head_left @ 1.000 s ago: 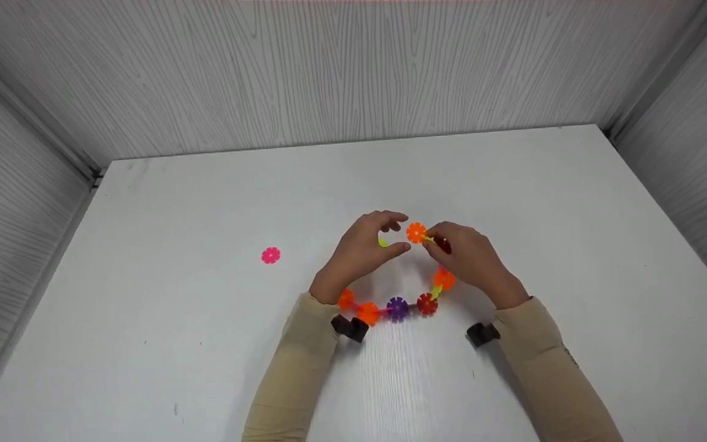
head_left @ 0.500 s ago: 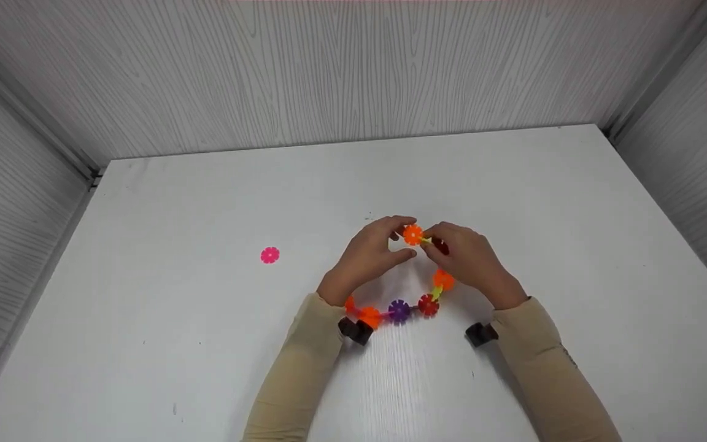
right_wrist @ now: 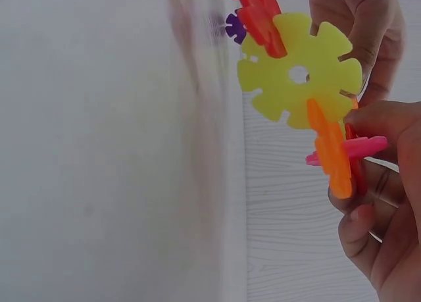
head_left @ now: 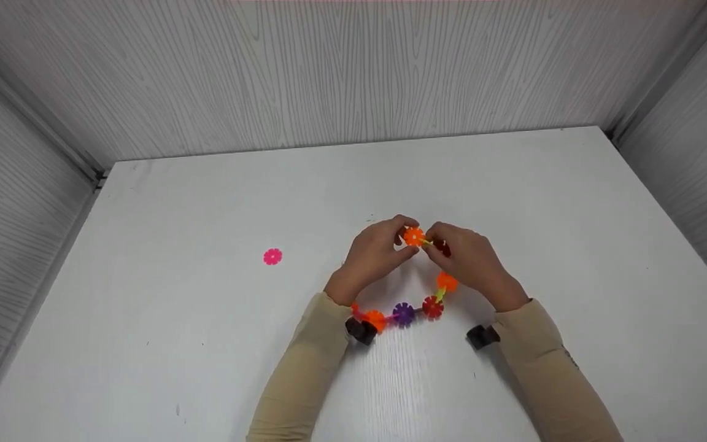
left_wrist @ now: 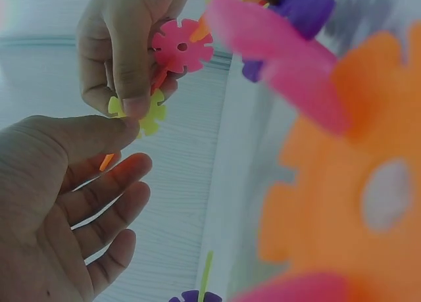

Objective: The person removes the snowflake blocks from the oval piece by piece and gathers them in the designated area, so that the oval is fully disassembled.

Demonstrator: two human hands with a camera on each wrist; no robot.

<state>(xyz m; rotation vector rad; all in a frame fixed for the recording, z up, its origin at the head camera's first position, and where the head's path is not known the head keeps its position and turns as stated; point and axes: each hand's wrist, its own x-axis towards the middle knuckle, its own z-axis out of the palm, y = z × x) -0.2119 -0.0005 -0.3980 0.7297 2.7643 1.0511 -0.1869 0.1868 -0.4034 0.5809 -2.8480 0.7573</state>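
Observation:
Both hands meet above the table over a chain of notched, interlocking plastic discs. My left hand (head_left: pixel 378 252) pinches an orange interlocking disc (head_left: pixel 413 237) at the chain's end, between thumb and fingers. In the left wrist view that disc is mostly hidden behind the thumb. My right hand (head_left: pixel 473 258) pinches the adjoining yellow interlocking disc (left_wrist: pixel 154 114); a pink disc (left_wrist: pixel 183 47) shows beside its fingers. The chain hangs down through a red disc (head_left: pixel 432 307) and a purple disc (head_left: pixel 403 314) to another orange disc (head_left: pixel 376 320) near the left wrist. The left forearm hides its far end.
A single pink disc (head_left: pixel 272 256) lies on the white table (head_left: pixel 175 344), left of the hands. Wood-grained panels (head_left: pixel 353 73) stand at the back and along both sides. A black wrist camera (head_left: pixel 483 337) sits by the right cuff, another by the left.
My left hand has moved right and its fingers have closed on the orange disc, which it stood apart from a second ago. My right hand has stayed nearly still, gripping the yellow disc.

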